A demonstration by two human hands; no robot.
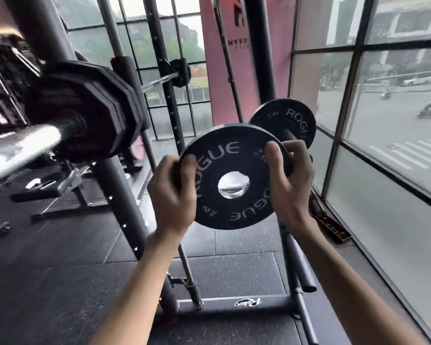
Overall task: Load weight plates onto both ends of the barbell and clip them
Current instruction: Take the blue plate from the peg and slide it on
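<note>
Gym rack by windows: barbell sleeve (23, 143) upper left already carries black plates (90, 115); left hand (174, 192) and right hand (288, 180) grip a small Rogue plate (234, 180) mid-frame, not yet loaded; no clip seen.

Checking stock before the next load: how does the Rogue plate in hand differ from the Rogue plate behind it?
The held plate is gripped at its rim by the left hand and right hand; the rear plate sits on a rack peg. The held plate's centre hole is open; a peg fills the rear plate's. Both are black with ROGUE lettering.
</note>
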